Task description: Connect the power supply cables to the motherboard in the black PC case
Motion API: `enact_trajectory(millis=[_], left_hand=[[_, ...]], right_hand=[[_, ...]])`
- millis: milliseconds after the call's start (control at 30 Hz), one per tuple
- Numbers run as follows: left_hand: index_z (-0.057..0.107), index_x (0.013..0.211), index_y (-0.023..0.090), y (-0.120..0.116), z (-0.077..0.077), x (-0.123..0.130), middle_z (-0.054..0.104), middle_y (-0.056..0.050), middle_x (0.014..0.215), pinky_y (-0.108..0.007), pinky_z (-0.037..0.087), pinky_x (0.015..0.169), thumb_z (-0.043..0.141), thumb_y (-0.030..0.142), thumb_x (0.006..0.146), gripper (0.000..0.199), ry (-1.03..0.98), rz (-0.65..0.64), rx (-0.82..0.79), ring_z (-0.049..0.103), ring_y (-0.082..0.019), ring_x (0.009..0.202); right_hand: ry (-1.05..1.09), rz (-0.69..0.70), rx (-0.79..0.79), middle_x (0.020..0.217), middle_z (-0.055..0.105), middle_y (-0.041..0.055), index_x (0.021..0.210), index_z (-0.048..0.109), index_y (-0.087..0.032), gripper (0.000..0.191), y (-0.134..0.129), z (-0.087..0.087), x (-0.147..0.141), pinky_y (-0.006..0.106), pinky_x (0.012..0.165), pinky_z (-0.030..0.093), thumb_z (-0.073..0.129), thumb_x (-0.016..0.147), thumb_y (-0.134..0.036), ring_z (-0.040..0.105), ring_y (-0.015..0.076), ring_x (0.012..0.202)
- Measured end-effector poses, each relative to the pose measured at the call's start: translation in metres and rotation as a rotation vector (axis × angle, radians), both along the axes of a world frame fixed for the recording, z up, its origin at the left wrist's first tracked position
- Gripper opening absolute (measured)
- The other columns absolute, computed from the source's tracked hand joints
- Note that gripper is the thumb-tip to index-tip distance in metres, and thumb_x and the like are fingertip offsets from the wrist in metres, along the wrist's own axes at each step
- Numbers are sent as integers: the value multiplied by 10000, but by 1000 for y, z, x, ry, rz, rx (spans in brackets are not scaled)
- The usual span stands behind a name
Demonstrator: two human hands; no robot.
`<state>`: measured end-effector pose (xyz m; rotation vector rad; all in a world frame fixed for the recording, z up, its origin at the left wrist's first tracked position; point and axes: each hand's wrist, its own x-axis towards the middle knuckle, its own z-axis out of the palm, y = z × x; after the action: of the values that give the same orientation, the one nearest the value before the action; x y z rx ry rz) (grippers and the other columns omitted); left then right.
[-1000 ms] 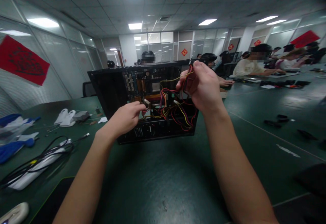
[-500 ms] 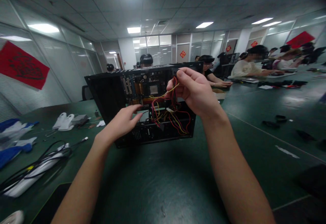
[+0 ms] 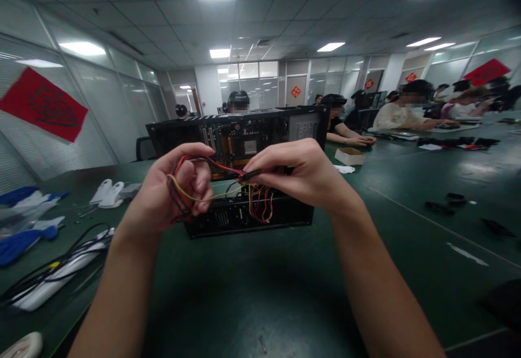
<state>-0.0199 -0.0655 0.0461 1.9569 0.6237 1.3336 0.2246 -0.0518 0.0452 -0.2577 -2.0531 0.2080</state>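
Observation:
An open black computer case stands on the green table, its inside facing me. Behind my hands its motherboard shows, and a power supply sits at the upper right. My left hand is curled round a loop of red, yellow and black power cables in front of the case. Close by, my right hand pinches the same bundle near a dark end piece, partly hidden by its fingers. More coloured wires hang inside the lower part of the case.
To the left lie a white power strip with black cable, white objects and blue-white plastic bags. A small open box is at the right, with black pieces nearer. Co-workers sit beyond the case and along the right.
My left hand has turned and closed round the cable loop. My right hand has moved down from the case's upper right, drawing the cables out toward the left.

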Motion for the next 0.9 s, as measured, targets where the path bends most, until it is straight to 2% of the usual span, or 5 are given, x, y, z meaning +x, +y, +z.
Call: enact_trajectory(millis=[267,467,700,800,900], left_hand=[[580,1201,264,-15,8,-11,612,4,709,-186,367,326,530,513,941,363,83,19,-109,507,-78,369],[640,1149,250,-20,12,-15,437,68,567,-123,145,283,568,365,947,243,-13,-47,-180,221,-6,314],[731,1117,183,-2,10,-49,325,78,517,-145,196,399,677,313,901,258,36,-77,-178,252,-36,433],[736,1097,168,6,7,-62,358,67,501,-168,210,400,591,395,958,304,216,-118,-172,272,-53,428],[737,1107,141,7,9,-63,377,48,545,-199,267,416,451,506,1003,476,441,-219,-149,298,-73,453]], right_hand=[[-91,-47,140,924,771,44,874,775,-226,65,-14,-1,-16,292,739,585,724,870,-185,730,194,829],[-94,-18,111,915,768,49,862,771,-205,61,-21,2,-13,276,760,586,720,873,-173,731,181,840],[253,34,-167,874,714,36,916,704,-182,163,-21,4,7,260,684,592,725,893,-343,694,154,781],[317,105,-301,910,686,27,962,658,-193,209,-16,3,8,266,710,595,705,907,-389,691,152,812],[337,206,-440,934,663,18,995,611,-209,252,-9,2,3,284,718,594,648,935,-451,698,153,812]])
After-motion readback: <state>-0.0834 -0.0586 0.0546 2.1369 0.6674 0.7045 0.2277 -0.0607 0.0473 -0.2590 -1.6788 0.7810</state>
